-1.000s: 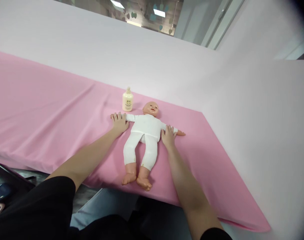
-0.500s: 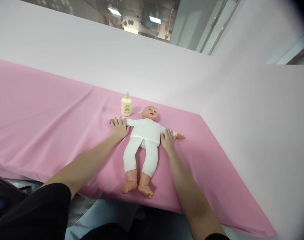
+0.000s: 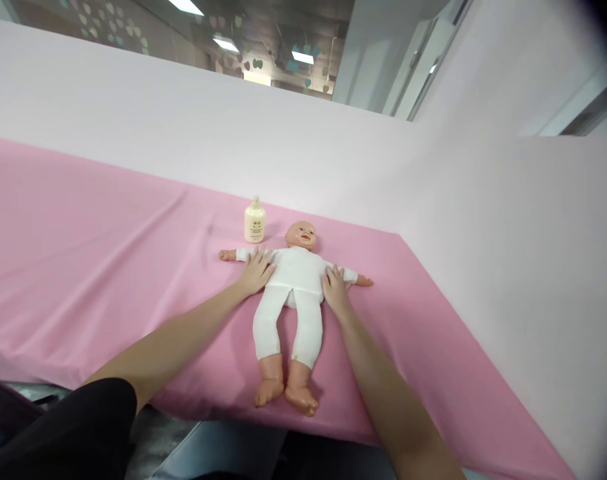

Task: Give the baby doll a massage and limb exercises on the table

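Observation:
A baby doll (image 3: 296, 273) in white clothes lies on its back on the pink sheet, arms stretched out to both sides and bare feet toward me. My left hand (image 3: 256, 270) rests with fingers spread on the doll's sleeve at the left, close to the shoulder. On the other side, my right hand (image 3: 336, 290) lies open against the doll's sleeve near the armpit, fingers pointing away from me. Neither hand grasps anything. A cream-coloured pump bottle (image 3: 254, 222) with dark print stands upright beyond my left hand, left of the doll's head.
The pink sheet (image 3: 108, 233) covers a long table and has creases at the left. A white wall (image 3: 208, 127) borders it at the back and right. Above the wall is a window (image 3: 278, 40) with heart-shaped stickers and reflected ceiling lights.
My left hand has slid right along the doll's arm, from near its wrist to near the shoulder. My right hand has shifted slightly inward toward the doll's torso. The camera view has tilted up slightly.

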The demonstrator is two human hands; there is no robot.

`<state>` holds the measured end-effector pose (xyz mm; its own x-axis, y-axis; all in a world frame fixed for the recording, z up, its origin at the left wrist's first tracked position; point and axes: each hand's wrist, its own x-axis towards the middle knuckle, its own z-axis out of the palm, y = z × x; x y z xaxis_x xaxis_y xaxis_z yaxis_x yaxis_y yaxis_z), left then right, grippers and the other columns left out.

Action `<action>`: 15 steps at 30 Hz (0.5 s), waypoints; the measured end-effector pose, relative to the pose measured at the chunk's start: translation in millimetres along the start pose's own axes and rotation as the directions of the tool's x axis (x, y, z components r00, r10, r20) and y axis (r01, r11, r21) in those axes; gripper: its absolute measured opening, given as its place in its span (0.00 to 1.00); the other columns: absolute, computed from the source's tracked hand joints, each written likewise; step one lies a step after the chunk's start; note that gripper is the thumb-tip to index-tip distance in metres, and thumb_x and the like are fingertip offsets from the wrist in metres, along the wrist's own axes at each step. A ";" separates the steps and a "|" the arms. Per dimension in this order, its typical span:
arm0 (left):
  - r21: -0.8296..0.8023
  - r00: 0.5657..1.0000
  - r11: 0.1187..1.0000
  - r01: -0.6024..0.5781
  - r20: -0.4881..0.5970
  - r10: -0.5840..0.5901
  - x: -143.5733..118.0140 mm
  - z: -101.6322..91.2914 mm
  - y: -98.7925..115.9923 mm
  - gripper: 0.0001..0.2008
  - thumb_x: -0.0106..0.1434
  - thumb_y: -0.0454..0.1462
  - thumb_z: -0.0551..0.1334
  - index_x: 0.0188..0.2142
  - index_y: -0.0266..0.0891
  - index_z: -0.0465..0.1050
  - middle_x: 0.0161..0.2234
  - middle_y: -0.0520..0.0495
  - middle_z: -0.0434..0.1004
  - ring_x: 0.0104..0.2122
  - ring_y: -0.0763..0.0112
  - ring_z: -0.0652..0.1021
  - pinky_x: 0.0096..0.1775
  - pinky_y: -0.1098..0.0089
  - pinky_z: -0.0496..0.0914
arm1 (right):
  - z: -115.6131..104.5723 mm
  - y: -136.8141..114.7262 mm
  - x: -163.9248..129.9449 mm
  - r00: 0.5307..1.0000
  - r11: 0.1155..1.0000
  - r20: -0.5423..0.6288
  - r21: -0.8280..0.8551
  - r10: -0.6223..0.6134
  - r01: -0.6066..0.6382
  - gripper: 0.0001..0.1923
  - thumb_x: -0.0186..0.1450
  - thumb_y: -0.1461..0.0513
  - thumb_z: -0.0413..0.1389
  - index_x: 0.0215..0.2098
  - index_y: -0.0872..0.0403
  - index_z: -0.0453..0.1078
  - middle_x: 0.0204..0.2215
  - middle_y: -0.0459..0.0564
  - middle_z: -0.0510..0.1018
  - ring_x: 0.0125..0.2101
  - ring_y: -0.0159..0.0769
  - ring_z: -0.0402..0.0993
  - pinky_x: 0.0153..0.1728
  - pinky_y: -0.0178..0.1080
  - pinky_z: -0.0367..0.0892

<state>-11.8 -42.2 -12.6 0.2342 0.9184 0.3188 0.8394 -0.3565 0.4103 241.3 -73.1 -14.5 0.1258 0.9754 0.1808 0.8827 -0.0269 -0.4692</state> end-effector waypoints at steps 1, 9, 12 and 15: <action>-0.056 0.998 0.997 -0.051 0.045 0.053 -0.8 0.2 2.4 0.27 0.68 0.44 0.41 0.64 0.37 0.50 0.66 0.42 0.44 0.65 0.55 0.44 0.62 0.48 0.43 | -0.9 -5.3 -2.7 0.998 0.998 0.037 0.040 -0.045 0.043 0.28 0.70 0.53 0.34 0.65 0.55 0.50 0.66 0.53 0.47 0.66 0.48 0.35 0.60 0.63 0.33; -0.290 0.917 0.928 -0.235 0.249 0.311 -32.2 -7.9 27.9 0.29 0.69 0.46 0.39 0.66 0.37 0.45 0.67 0.45 0.42 0.65 0.62 0.39 0.63 0.54 0.42 | -26.7 -56.8 -54.6 0.819 0.871 0.297 0.158 -0.491 0.465 0.28 0.70 0.50 0.34 0.66 0.48 0.44 0.67 0.47 0.44 0.67 0.40 0.32 0.63 0.55 0.31; -0.283 0.905 0.925 -0.254 0.268 0.330 -63.2 -15.0 35.7 0.33 0.67 0.48 0.46 0.67 0.38 0.37 0.67 0.41 0.36 0.65 0.58 0.42 0.63 0.50 0.45 | -35.2 -66.5 -79.0 0.729 0.801 0.346 0.139 -0.591 0.583 0.34 0.68 0.48 0.40 0.67 0.52 0.38 0.67 0.51 0.41 0.67 0.41 0.32 0.64 0.54 0.33; -0.265 0.901 0.919 -0.293 0.246 0.358 -92.6 -21.7 40.4 0.38 0.65 0.46 0.52 0.67 0.39 0.32 0.67 0.39 0.35 0.65 0.56 0.41 0.62 0.48 0.46 | -42.8 -70.2 -99.8 0.647 0.734 0.384 0.139 -0.658 0.664 0.40 0.66 0.47 0.45 0.67 0.57 0.37 0.67 0.56 0.39 0.66 0.44 0.32 0.65 0.54 0.33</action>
<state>-10.3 -145.3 -7.0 0.6325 0.7416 0.2235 0.5727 -0.6420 0.5097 186.2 -177.9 37.3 -0.6736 0.7331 0.0941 0.6688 0.6588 -0.3445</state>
